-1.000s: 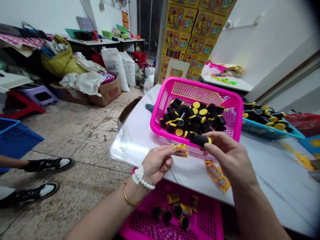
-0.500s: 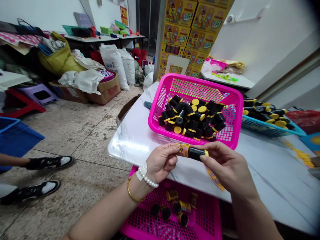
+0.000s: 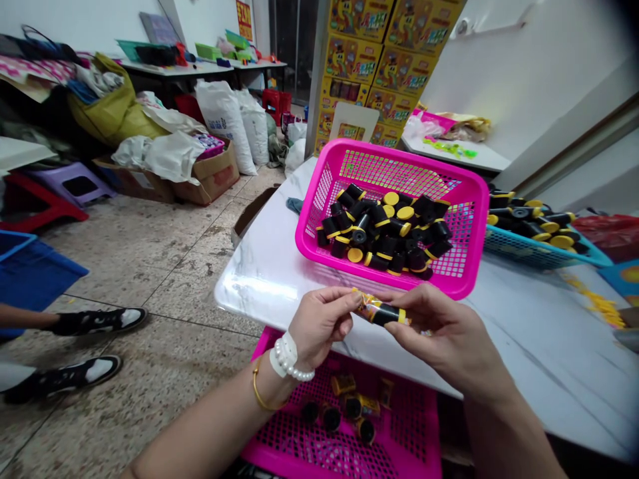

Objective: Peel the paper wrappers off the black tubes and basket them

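Observation:
My left hand (image 3: 324,326), with a pearl bracelet and a gold bangle on its wrist, pinches the left end of a printed yellow-orange plastic sleeve (image 3: 368,306). Partly inside that sleeve is a small black cylinder with a yellow cap (image 3: 389,314). My right hand (image 3: 444,332) has its thumb and fingers closed around the capped end. A pink basket (image 3: 462,279) of loose black cylinders with yellow caps stands on the table just beyond my hands. Below the table edge, a second pink basket (image 3: 279,439) holds several cylinders in printed sleeves.
A blue basket (image 3: 544,256) of more cylinders sits at the right of the white marbled table (image 3: 544,352). Stacked yellow cartons (image 3: 349,60) rise behind. At left are a blue bin (image 3: 40,276), a person's shoes (image 3: 100,322), and sacks (image 3: 224,123) on the floor.
The printed sleeve now covers more of the black cylinder, reaching toward its yellow cap. The cylinder has moved slightly left toward my left hand. The loose strip hanging below my right hand no longer shows.

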Available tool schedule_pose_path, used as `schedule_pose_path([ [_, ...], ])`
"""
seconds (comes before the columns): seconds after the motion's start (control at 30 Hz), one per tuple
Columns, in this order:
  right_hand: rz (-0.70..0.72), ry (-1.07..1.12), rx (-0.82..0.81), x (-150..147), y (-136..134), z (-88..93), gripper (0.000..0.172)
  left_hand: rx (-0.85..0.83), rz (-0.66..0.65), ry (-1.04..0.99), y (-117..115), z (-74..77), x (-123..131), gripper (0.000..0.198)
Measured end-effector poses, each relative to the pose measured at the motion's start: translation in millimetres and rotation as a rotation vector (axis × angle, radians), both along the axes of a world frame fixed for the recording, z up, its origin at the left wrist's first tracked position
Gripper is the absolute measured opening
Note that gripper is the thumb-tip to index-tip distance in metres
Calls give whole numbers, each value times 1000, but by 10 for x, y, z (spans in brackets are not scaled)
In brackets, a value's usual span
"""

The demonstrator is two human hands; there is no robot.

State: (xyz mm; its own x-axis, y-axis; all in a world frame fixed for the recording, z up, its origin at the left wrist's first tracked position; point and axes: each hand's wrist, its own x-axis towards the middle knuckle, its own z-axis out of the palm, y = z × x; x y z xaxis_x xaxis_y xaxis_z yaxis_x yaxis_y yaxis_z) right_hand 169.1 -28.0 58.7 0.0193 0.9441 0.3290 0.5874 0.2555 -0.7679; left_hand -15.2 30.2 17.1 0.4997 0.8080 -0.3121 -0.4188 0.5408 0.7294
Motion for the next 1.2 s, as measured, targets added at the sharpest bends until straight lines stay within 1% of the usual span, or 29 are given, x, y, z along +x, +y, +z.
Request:
schedule_pose_path([
  [0.1,74,166,-8,61,-18,-68,20,76,96,95,-41,0,-73,34],
  [0.13,74,203,2,78,-33,-95,22,114,123,115,-37,1,-102,37],
  [0.17,82,224,5,89,-52,-120,25,163,120,128,-24,2,-130,41],
  [0.2,98,231,5,93,-71,-143,28,214,73,132,-6,4,-155,47],
  [0.27,135,184,23,81,-105,-179,31,293,-113,122,35,6,-190,52],
  [0.33,140,62,96,49,-130,-207,31,315,-274,108,57,0,-195,44],
  [0.37,130,-8,149,28,-140,-222,31,310,-315,109,57,-5,-184,38],
  [0.43,105,-106,256,-18,-155,-258,33,292,-331,117,35,-21,-143,34],
  [0.53,93,-140,342,-76,-174,-327,35,256,-372,75,-6,-46,-74,35],
  [0.63,69,-115,340,-78,-195,-390,39,211,-433,28,2,-73,-86,43],
  [0.7,58,-85,320,-47,-208,-422,41,199,-437,51,30,-90,-144,47],
  [0.8,58,-80,312,-9,-229,-469,35,243,-438,110,49,-99,-227,40],
  [0.87,35,-46,309,-28,-250,-511,32,334,-413,137,23,-85,-238,32],
  [0.97,-64,176,232,-130,-291,-573,29,556,-299,190,-43,-60,-198,28],
  [1.03,-149,371,108,-209,-314,-594,22,716,-241,248,-69,-66,-167,27],
  [1.1,-209,532,-63,-254,-325,-600,20,818,-228,295,-71,-94,-149,28],
  [1.13,-212,603,-149,-257,-325,-601,21,820,-236,295,-66,-111,-144,29],
  [1.17,-190,665,-228,-248,-323,-604,22,777,-264,280,-60,-127,-140,30],
  [1.2,-148,717,-290,-228,-322,-607,24,695,-307,260,-57,-140,-137,31],
])
